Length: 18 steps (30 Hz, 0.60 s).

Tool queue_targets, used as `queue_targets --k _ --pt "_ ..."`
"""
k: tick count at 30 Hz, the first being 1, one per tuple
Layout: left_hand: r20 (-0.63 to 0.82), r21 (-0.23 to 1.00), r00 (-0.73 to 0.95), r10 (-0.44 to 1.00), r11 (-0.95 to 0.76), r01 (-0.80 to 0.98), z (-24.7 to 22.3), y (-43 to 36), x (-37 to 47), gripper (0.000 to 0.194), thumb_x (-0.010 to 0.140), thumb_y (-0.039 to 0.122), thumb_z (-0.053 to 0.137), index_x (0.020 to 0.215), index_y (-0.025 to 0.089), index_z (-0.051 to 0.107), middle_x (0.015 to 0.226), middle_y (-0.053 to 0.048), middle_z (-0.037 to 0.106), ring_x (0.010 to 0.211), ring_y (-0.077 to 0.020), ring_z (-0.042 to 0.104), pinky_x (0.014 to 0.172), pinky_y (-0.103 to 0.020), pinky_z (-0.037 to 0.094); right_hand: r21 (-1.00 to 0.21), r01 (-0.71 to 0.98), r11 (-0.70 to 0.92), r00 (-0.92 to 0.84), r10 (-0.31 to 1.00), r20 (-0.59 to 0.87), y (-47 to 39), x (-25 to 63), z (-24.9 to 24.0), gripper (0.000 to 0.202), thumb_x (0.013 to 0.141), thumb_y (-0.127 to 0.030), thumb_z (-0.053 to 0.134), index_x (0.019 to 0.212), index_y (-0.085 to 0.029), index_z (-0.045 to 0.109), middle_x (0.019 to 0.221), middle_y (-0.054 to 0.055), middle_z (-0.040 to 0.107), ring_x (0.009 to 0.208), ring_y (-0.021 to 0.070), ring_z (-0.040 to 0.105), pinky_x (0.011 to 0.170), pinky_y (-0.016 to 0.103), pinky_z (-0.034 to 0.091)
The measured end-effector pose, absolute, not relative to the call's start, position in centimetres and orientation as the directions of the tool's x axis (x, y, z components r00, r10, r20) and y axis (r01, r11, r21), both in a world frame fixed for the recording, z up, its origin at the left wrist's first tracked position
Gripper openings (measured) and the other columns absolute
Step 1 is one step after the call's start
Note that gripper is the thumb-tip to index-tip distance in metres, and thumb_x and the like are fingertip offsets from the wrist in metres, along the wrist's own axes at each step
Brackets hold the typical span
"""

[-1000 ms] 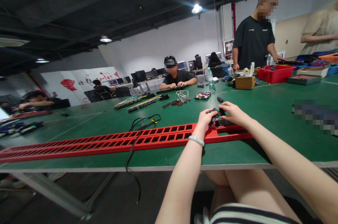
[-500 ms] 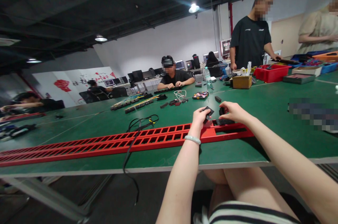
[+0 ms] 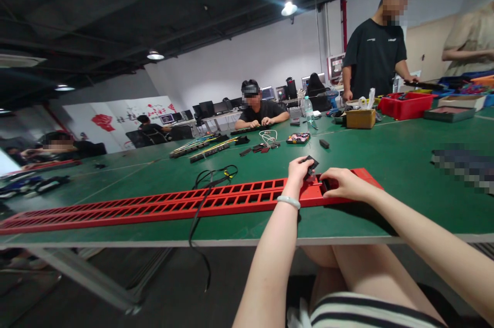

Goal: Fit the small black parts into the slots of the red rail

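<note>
A long red slotted frame (image 3: 239, 198) lies along the front of the green table. My left hand (image 3: 298, 172) is closed on a flat black plastic piece (image 3: 312, 165), held just above the frame near its right end. Beside it, my right hand (image 3: 343, 184) reaches down into the open section at the frame's right end. Its thumb and fingers close around a small black part (image 3: 326, 184), mostly hidden by the fingers. A black cable (image 3: 200, 204) lies across the frame and hangs over the table's front edge.
Beyond the frame lie a small black block (image 3: 324, 143), a tray of small parts (image 3: 298, 138), a white cable (image 3: 269, 137) and strips with coloured wires (image 3: 210, 152). A red bin (image 3: 407, 106) and a yellow box (image 3: 360, 119) stand at the back right. Other people work around the table.
My right hand has moved down with the small black part, from above the frame into its open right section. My left hand keeps its black piece. The camera view has shifted slightly.
</note>
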<state>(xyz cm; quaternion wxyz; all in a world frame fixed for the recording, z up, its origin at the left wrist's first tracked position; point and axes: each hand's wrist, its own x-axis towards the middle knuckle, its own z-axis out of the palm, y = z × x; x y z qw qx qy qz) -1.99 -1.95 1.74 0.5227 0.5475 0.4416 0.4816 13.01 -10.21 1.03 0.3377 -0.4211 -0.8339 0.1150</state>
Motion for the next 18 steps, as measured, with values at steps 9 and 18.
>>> queue_targets --k 9,18 --pt "0.058 0.998 0.154 0.986 -0.055 -0.023 1.78 -1.96 -1.95 0.027 0.063 0.022 0.064 0.088 0.011 0.061 0.058 -0.004 0.056 0.039 -0.0064 0.046 0.039 -0.019 0.038 -0.473 0.611 0.635 -0.436 0.769 0.468 -10.31 13.18 0.66 0.041 0.062 -0.038 0.064 0.097 -0.018 0.062 0.088 0.007 0.060 0.077 0.0183 0.055 0.069 0.030 0.044" --pt "0.055 0.998 0.151 0.987 -0.054 -0.010 1.93 -2.17 -2.00 0.028 0.064 0.023 0.064 0.088 0.010 0.061 0.059 -0.005 0.056 0.040 -0.0063 0.046 0.040 -0.020 0.039 -0.438 0.631 0.640 -0.441 0.761 0.476 -10.52 12.88 0.43 0.041 0.065 -0.042 0.062 0.098 -0.017 0.061 0.090 0.008 0.058 0.079 0.0187 0.055 0.072 0.030 0.045"
